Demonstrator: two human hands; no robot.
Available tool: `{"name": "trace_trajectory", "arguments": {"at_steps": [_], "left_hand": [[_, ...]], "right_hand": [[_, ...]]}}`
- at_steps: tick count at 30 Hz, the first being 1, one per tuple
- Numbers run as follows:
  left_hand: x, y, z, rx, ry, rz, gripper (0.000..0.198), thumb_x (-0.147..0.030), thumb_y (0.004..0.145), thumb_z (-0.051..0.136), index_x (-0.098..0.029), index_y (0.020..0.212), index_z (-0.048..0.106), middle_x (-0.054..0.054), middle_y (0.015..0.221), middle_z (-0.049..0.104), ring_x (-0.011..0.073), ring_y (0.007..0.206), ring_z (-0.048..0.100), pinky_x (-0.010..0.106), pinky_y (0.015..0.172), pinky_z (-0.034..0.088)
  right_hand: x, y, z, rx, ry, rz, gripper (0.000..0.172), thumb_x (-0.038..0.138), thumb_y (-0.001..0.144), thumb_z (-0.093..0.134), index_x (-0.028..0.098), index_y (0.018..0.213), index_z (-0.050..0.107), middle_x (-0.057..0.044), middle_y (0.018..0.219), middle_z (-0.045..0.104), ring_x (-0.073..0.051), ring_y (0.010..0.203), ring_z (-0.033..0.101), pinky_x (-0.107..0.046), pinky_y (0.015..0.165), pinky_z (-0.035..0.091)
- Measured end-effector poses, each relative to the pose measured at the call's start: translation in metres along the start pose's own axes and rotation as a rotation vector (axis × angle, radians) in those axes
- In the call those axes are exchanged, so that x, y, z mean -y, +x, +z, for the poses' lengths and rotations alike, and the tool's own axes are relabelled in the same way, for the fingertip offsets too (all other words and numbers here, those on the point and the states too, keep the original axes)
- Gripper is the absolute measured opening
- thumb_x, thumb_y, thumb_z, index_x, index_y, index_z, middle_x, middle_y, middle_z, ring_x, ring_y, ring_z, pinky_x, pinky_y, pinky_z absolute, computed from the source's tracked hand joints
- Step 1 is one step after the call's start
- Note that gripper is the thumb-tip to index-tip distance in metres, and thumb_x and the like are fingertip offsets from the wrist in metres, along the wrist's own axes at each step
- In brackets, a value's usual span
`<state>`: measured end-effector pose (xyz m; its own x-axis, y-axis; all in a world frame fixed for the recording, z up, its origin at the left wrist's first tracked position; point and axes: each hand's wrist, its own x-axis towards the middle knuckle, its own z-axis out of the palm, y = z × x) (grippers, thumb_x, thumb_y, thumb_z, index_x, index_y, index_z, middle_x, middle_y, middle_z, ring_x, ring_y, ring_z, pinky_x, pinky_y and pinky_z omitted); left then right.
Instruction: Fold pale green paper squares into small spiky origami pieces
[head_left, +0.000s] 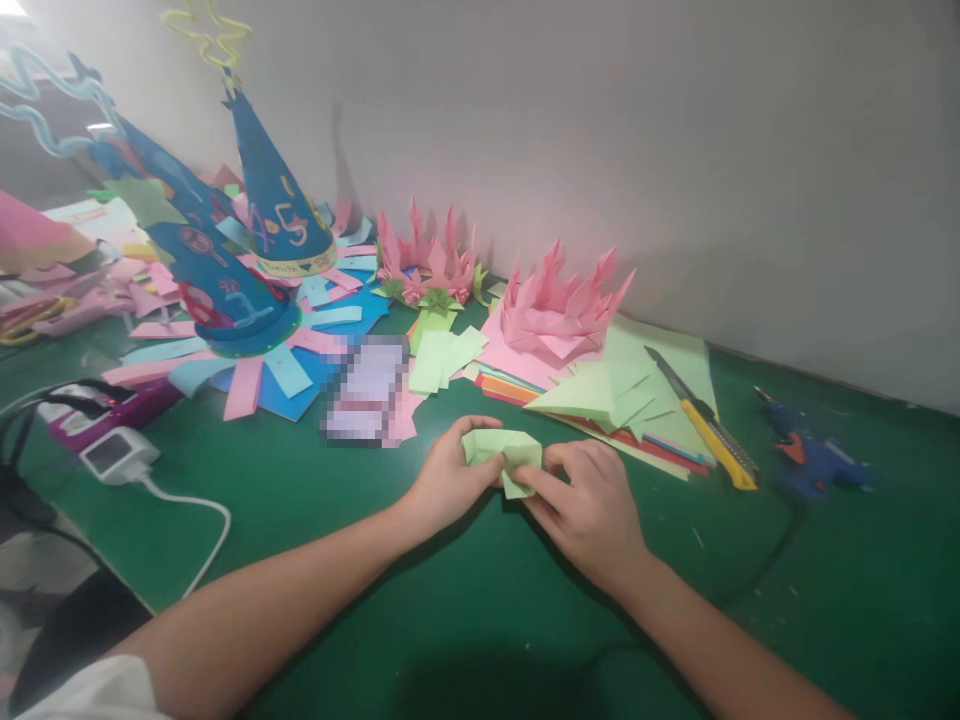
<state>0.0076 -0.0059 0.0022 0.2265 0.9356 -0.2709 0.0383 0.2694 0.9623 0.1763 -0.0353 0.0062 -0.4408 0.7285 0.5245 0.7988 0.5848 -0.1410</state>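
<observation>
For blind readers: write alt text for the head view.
A left hand and a right hand hold a folded light-green paper above a green table. Beyond are pink paper lotuses, with blue cone hats at left; a yellow utility knife and blue glue gun lie at right.

Lower left corner: we note a white sleeve [101, 692], plain cloth, softly creased, its edge sitting around the upper end of the left forearm [292, 605]. From that edge the forearm is bare, broad by the cloth, narrowing evenly to the left hand [448, 478], ungloved. Right forearm [720, 630] bare as far as we can see it, likewise tapering to the right hand [600, 512], also bare. Nails too small for us to make out.
</observation>
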Motion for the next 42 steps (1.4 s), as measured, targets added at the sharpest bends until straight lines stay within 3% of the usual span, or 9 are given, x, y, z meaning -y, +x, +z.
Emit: {"name": "trace_trajectory", "arguments": {"at_steps": [9,15,21,24,33,42], "left_hand": [[-0.0001,-0.0012,-0.0013,-0.021,0.138,0.019,0.035,-0.020,0.072,0.058,-0.018,0.107,0.053,-0.001,0.074,0.058,0.0107,0.061,0.053,0.022,0.058,0.045],[-0.0008,-0.0021,-0.0023,-0.045,0.260,0.092,0.034,-0.022,0.073,0.059,-0.018,0.106,0.056,0.001,0.081,0.061,0.0124,0.067,0.055,0.024,0.063,0.046],[0.0011,0.0013,-0.0010,-0.015,0.084,0.036,0.034,-0.022,0.074,0.060,-0.018,0.107,0.053,0.002,0.084,0.062,0.0125,0.067,0.058,0.025,0.062,0.050],[0.0018,0.0027,-0.0004,-0.012,0.013,0.017,0.035,-0.020,0.073,0.060,-0.016,0.107,0.052,0.003,0.086,0.062,0.0125,0.068,0.059,0.025,0.062,0.052],[0.0015,-0.0010,-0.0015,-0.050,0.221,0.088,0.033,-0.020,0.074,0.059,-0.019,0.106,0.056,0.001,0.078,0.062,0.0114,0.062,0.056,0.023,0.060,0.047],[0.0041,0.0002,-0.0017,-0.052,0.206,0.098,0.032,-0.022,0.073,0.060,-0.020,0.105,0.057,0.000,0.079,0.061,0.0116,0.064,0.055,0.022,0.060,0.046]], "right_hand": [[0.0016,0.0011,0.0020,-0.001,-0.010,0.016,0.015,0.024,0.087,0.052,0.019,0.081,0.065,-0.005,0.078,0.052,-0.019,0.076,0.044,-0.033,0.073,0.034],[0.0021,0.0019,0.0040,0.003,-0.025,0.020,0.019,0.013,0.084,0.048,0.019,0.075,0.064,-0.005,0.076,0.050,-0.019,0.075,0.044,-0.033,0.072,0.034],[-0.0030,-0.0014,0.0056,-0.022,0.019,0.044,0.016,0.015,0.083,0.051,0.020,0.093,0.063,-0.006,0.085,0.051,-0.021,0.080,0.047,-0.035,0.074,0.037],[-0.0044,-0.0010,0.0050,-0.044,0.013,0.032,0.013,0.016,0.083,0.053,0.020,0.088,0.063,-0.006,0.083,0.050,-0.020,0.080,0.046,-0.035,0.074,0.037],[-0.0011,0.0019,0.0051,-0.009,-0.027,0.014,0.019,0.012,0.083,0.049,0.020,0.076,0.064,-0.006,0.085,0.051,-0.021,0.083,0.044,-0.037,0.078,0.035],[-0.0008,0.0000,0.0044,0.005,0.009,0.027,0.015,0.013,0.081,0.051,0.020,0.079,0.064,-0.007,0.088,0.053,-0.023,0.085,0.047,-0.041,0.080,0.038]]}}
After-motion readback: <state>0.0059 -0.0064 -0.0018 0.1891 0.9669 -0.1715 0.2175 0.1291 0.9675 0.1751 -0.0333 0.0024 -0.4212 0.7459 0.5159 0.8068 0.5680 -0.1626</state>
